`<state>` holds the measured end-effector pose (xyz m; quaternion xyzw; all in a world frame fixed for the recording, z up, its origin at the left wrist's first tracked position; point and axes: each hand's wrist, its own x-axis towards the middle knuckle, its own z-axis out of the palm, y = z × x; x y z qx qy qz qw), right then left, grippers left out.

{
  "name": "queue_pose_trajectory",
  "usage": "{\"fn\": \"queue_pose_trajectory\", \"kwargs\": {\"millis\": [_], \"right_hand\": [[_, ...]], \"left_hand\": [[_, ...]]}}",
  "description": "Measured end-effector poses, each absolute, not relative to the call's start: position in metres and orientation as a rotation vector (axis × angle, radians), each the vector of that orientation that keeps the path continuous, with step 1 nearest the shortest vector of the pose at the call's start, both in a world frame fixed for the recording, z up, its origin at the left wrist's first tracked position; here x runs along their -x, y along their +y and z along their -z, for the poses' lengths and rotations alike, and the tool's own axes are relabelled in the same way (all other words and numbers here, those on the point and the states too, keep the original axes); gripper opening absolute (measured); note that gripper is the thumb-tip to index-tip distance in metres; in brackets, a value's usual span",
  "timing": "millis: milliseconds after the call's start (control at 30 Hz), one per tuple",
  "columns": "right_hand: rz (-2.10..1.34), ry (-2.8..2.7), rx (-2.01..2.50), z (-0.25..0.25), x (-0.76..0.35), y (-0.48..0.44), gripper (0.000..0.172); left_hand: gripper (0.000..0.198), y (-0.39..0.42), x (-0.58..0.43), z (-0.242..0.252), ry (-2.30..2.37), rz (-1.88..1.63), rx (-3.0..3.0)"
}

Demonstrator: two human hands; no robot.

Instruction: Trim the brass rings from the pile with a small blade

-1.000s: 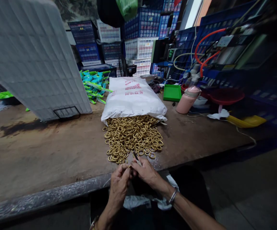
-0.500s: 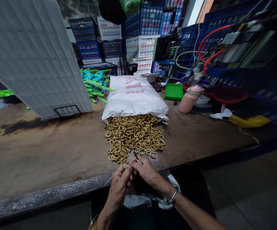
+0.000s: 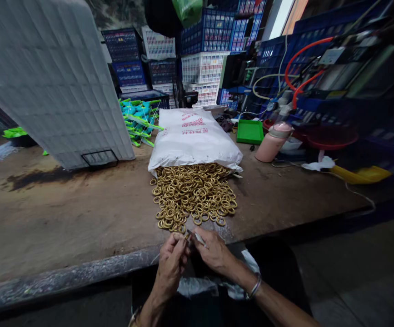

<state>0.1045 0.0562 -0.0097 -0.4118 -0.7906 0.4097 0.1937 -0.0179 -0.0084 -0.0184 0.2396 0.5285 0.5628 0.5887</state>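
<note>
My left hand (image 3: 172, 263) is pinched closed at the near table edge, holding a small gold ring whose rim barely shows. My right hand (image 3: 213, 251) is closed on a thin metal blade-like tool (image 3: 197, 236), with its tip meeting the ring between my fingertips. Just beyond my hands lies a heap of gold rings (image 3: 193, 194), spilled from the open mouth of a white sack (image 3: 193, 136) with red print. A clear plastic bag (image 3: 197, 286) sits in my lap under my wrists.
A worn wooden table (image 3: 63, 218) carries a leaning grey panel (image 3: 53, 77) at left, turquoise and green plastic parts (image 3: 137, 120), a green tray (image 3: 250, 131), a pink bottle (image 3: 271, 143), a red basin (image 3: 331, 136) and a yellow scoop (image 3: 362, 174). Stacked blue and white crates (image 3: 201, 50) stand behind.
My hands stay together at the table edge, the tool tipping lower toward the ring. The view has shifted slightly left, so everything sits a little further right.
</note>
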Motion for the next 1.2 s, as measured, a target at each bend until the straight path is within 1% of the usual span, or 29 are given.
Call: {"fn": "queue_pose_trajectory", "kwargs": {"millis": [67, 233, 533, 667, 833, 933, 1067, 1200], "right_hand": [[-1.093, -2.323, 1.117, 0.013, -0.106, 0.053, 0.009], [-1.003, -2.447, 1.113, 0.013, -0.107, 0.051, 0.018], [-0.843, -2.594, 1.122, 0.016, -0.109, 0.051, 0.024], [-0.677, -2.635, 1.256, 0.02, -0.112, 0.061, 0.021], [-0.477, -2.54, 1.386, 0.019, -0.113, 0.071, 0.02], [-0.386, -2.498, 1.461, 0.018, -0.109, 0.071, 0.019], [-0.272, -2.547, 1.56, 0.024, -0.102, 0.07, 0.024], [-0.216, -2.563, 1.619, 0.031, -0.099, 0.072, 0.026]], "left_hand": [[0.033, -0.009, 0.018, 0.018, 1.227, -1.306, -0.566], [0.035, -0.009, 0.018, 0.019, 1.253, -1.306, -0.616], [0.036, -0.01, 0.016, 0.018, 1.259, -1.347, -0.672], [0.033, -0.019, 0.015, 0.005, 1.194, -1.341, -0.643], [0.029, -0.023, 0.016, -0.014, 1.016, -1.328, -0.448], [0.028, -0.02, 0.017, -0.011, 0.952, -1.33, -0.4], [0.023, -0.016, 0.02, -0.001, 0.946, -1.368, -0.402], [0.021, -0.016, 0.023, 0.003, 0.886, -1.388, -0.329]]}}
